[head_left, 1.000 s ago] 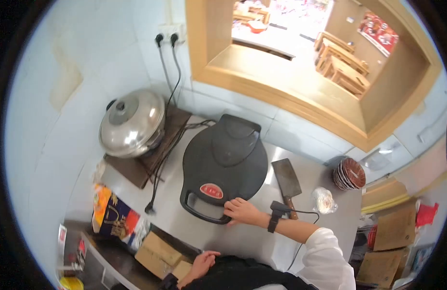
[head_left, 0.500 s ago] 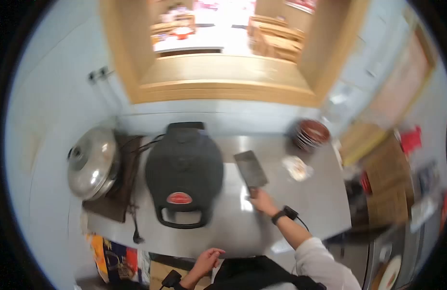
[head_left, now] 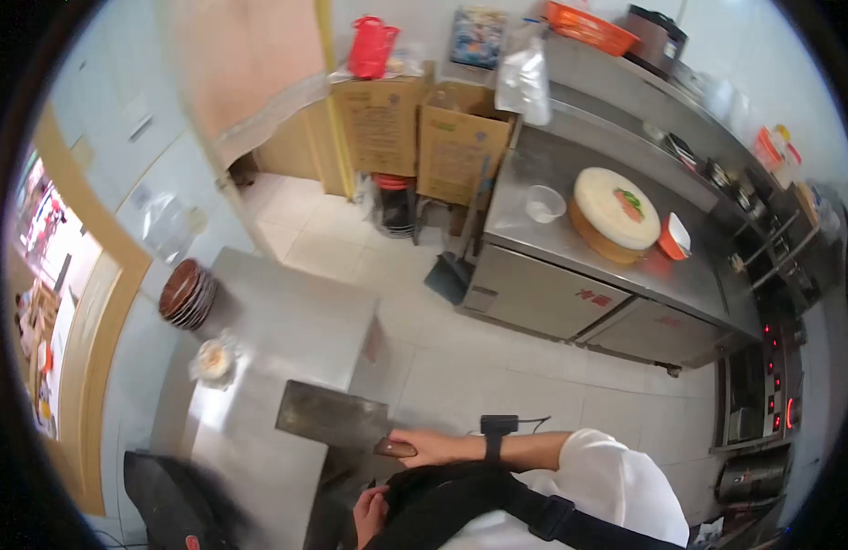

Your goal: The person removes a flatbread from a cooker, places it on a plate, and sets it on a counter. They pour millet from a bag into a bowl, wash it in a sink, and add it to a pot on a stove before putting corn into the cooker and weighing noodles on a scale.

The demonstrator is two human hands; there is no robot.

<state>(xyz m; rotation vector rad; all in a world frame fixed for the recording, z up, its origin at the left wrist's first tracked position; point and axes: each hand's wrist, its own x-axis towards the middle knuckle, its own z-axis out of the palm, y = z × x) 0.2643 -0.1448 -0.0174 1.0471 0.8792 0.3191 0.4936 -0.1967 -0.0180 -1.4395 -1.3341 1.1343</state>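
Note:
My right hand [head_left: 426,447] is closed round the wooden handle [head_left: 396,448] of a cleaver. The broad dark blade [head_left: 332,415] points left, held level over the edge of the steel table [head_left: 286,339]. Low in the view, close to my body, my left hand [head_left: 370,515] shows only in part; its fingers are loosely bent and apart, with nothing visible in them. A clear plastic bag with pale food inside [head_left: 214,361] lies on the table beyond the blade. Behind it stands a stack of brown bowls [head_left: 187,293].
A steel counter [head_left: 525,215] across the floor carries a thick round chopping board [head_left: 616,209] with vegetables on it, a clear bowl [head_left: 545,203] and an orange bowl [head_left: 673,236]. Cardboard boxes [head_left: 462,147] and a dustpan [head_left: 450,278] stand nearby. The black appliance [head_left: 172,495] is at lower left.
My view has swung right, from the table and serving window to the counter across the room. The cleaver, still in my right hand, has come off the tabletop toward its right edge.

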